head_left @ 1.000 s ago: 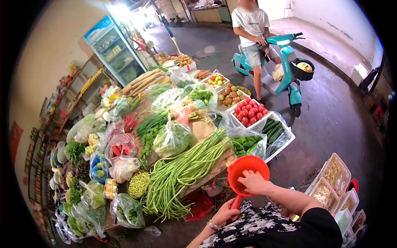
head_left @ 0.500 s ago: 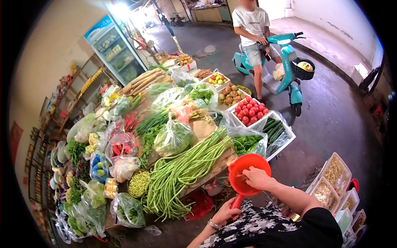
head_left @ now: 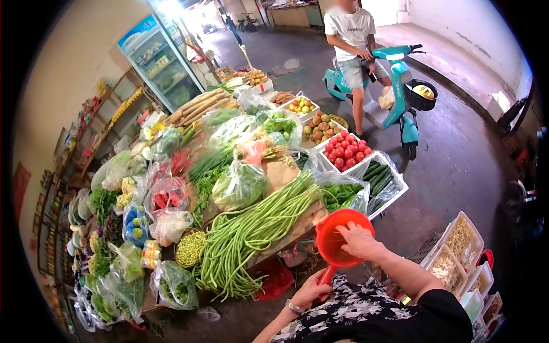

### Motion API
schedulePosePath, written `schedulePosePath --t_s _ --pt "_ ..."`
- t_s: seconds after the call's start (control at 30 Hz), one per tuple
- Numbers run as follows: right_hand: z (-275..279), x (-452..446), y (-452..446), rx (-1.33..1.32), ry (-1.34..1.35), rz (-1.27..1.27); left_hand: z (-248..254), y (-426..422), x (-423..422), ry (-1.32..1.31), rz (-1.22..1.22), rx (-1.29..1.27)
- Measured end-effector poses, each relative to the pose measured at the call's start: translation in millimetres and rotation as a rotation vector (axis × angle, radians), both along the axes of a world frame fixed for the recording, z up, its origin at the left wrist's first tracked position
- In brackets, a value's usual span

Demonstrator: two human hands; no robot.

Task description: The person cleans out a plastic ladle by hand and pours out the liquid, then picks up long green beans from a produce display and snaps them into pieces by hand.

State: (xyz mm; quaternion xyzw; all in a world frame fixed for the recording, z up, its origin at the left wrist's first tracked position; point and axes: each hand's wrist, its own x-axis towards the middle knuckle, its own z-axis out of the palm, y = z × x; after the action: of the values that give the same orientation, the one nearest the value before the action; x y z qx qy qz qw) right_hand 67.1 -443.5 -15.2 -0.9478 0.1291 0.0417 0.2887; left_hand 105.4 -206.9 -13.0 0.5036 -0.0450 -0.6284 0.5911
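My left hand is wrapped round the handle of a red plastic ladle, with a bracelet at the wrist. The ladle's wide bowl is tilted up toward me, in front of my black and white patterned clothing. My right hand reaches into the bowl, its fingers stretched and apart near the inner wall. I make out nothing held in those fingers. Whatever lies at the bottom of the bowl is partly hidden by the hand. Just beyond the ladle lie long green beans and a bag of green peppers.
White boxes hold tomatoes and cucumbers at the stall's edge. Bagged cabbage sits mid-stall. Tubs of sprouts stand at my right. A person sits on a teal scooter; a fridge is behind.
My right hand has shifted slightly up within the bowl, and its fingers have spread from a more gathered pose. My left hand keeps its hold on the handle. The view has tilted a little.
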Motion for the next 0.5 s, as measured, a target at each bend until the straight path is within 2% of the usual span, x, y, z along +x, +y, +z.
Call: schedulePosePath --t_s 0.07,0.1,0.2,0.27,0.33,0.43,0.47,0.5 --pt "-1 -2 12 -0.072 0.072 0.197 -12 1 0 0.016 0.005 -0.012" --pt "-6 -4 16 -0.079 0.074 0.314 -2 -1 -1 0.002 0.022 0.027" --pt "-10 3 8 -0.145 0.123 0.342 4 -1 -2 -0.021 0.025 0.02" --pt "-15 9 1 -0.128 0.108 0.136 5 -2 -2 -0.041 0.032 0.038" --pt "-19 7 2 -0.185 0.01 0.14 5 -2 -4 -0.046 0.049 0.053" --pt "-11 1 8 -0.127 -0.016 0.336 14 -4 -2 -0.091 0.037 0.104" --pt "-5 0 6 -0.092 0.014 0.347 16 -6 -3 -0.09 0.042 0.103" --pt "-4 2 6 -0.112 0.027 0.253 16 -6 -4 -0.081 0.054 0.109"
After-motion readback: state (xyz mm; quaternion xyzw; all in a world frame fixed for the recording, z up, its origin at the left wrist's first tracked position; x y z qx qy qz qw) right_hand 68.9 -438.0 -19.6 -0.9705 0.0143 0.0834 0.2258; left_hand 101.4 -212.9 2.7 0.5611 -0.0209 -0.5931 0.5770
